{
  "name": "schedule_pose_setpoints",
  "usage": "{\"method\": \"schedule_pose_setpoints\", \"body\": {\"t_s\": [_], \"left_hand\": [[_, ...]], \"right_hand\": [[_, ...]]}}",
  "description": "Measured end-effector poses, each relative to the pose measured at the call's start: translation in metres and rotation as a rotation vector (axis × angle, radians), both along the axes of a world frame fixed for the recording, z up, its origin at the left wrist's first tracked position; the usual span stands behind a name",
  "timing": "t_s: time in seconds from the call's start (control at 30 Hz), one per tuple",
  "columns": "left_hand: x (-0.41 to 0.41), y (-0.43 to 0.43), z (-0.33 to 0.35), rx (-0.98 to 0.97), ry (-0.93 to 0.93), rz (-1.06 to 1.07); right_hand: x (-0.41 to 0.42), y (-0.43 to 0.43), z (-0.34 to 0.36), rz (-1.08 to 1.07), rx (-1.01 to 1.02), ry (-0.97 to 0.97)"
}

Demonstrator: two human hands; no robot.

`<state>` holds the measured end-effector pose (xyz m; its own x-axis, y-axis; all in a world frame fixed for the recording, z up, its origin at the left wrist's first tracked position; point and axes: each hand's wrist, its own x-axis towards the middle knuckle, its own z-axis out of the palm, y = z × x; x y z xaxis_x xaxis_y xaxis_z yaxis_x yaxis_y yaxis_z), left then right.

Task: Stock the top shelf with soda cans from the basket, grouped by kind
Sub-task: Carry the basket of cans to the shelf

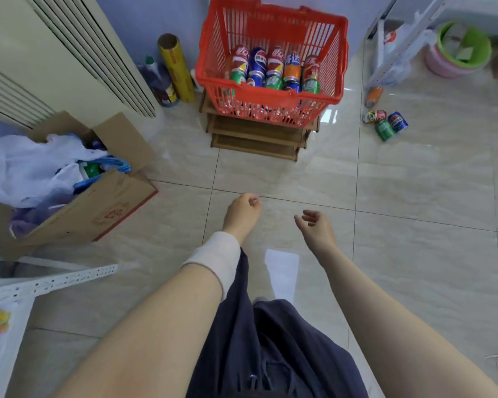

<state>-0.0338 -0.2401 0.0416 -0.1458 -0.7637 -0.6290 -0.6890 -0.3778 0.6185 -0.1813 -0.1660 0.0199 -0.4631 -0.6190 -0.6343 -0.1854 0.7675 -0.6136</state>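
Nothing is picked yet: the left hand is loosely fisted and empty, the right hand half-open and empty. The next move likely means reaching to twelve o'clock for the basket of cans.

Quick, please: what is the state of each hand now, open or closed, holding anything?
Left hand: closed in a loose fist, holding nothing visible.
Right hand: open, fingers loosely curled, empty.

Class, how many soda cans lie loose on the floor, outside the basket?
3, clustered right of the red basket: a red-and-yellow can, a green can, a blue can. Others may be hidden.
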Motion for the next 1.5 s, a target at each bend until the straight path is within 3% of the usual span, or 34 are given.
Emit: {"method": "schedule_pose_setpoints", "body": {"t_s": [0.27,0.73,1.23,1.5], "left_hand": [[-0.008,-0.124,0.016,-0.095,0.014,-0.096],[-0.082,-0.309,0.011,-0.511,-0.379,-0.488],[-0.081,-0.45,0.003,-0.647,-0.513,-0.772],[-0.073,-0.498,-0.018,-0.6,-0.521,-0.816]], "right_hand": [[-0.024,-0.123,0.019,0.014,-0.102,0.08],[-0.146,-0.299,0.029,0.533,-0.185,0.731],[-0.158,-0.433,0.03,0.804,-0.106,0.955],[-0.16,-0.467,0.006,0.885,0.043,1.041]]}}
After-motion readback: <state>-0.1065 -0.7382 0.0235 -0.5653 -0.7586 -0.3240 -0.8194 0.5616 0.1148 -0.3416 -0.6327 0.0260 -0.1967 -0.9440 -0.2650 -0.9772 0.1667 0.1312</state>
